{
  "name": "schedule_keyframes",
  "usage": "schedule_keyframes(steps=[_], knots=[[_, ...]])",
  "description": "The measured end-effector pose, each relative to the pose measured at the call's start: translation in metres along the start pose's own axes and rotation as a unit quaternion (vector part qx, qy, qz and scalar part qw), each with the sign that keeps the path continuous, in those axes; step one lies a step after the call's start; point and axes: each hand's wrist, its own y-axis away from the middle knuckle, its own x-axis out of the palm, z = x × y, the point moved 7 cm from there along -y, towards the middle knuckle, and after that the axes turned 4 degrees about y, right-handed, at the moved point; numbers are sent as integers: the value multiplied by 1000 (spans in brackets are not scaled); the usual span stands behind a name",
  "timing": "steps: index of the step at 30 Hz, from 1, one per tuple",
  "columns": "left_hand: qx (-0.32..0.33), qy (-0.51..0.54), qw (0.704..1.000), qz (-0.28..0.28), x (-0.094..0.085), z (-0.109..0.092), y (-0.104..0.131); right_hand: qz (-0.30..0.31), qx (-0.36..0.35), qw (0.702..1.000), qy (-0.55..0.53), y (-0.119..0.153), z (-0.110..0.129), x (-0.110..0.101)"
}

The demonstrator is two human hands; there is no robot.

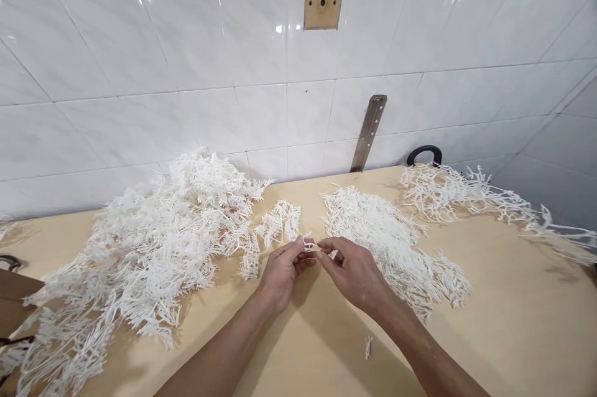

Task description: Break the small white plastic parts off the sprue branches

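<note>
Near the middle of the table, my left hand (285, 269) pinches a small white branched piece (308, 246) between thumb and fingers. My right hand (347, 266) meets it from the right, its thumb and fingertips closed at the same piece; the fingers partly cover what they grip. A large heap of white branched pieces (163, 241) spreads to the left, with a small cluster (280, 221) just beyond my left hand. Behind and right of my right hand lies a second white pile (382, 235).
More white branched strands (457, 195) lie at the back right, beside a black curved handle (424, 151). A metal strip (369, 132) leans on the tiled wall. A few loose bits (368, 347) lie near the front of the table (321, 335). A brown box (16, 303) stands at far left.
</note>
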Motion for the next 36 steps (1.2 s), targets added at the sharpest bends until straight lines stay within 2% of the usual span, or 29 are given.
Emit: schedule_keyframes(steps=[3, 10, 14, 23, 25, 30, 36], knots=[[7, -1, 1000, 26, 6, -1, 1, -35, -4, 999, -22, 2, 2, 6], [0, 16, 996, 87, 17, 4, 1, -54, 24, 995, -82, 2, -7, 15], [-20, 22, 995, 98, 16, 10, 1, -63, 12, 996, -57, 3, -8, 15], [-33, 56, 994, 89, 16, 12, 1, -29, 26, 995, -94, 4, -11, 24], [-37, 60, 994, 89, 15, 13, -1, -12, 47, 992, -116, 4, -11, 25], [-72, 75, 993, 63, 6, 16, -6, 68, 148, 959, -233, 8, -18, 35], [-62, 48, 994, 72, 8, 11, -6, 69, 180, 932, -306, 8, -33, 41]])
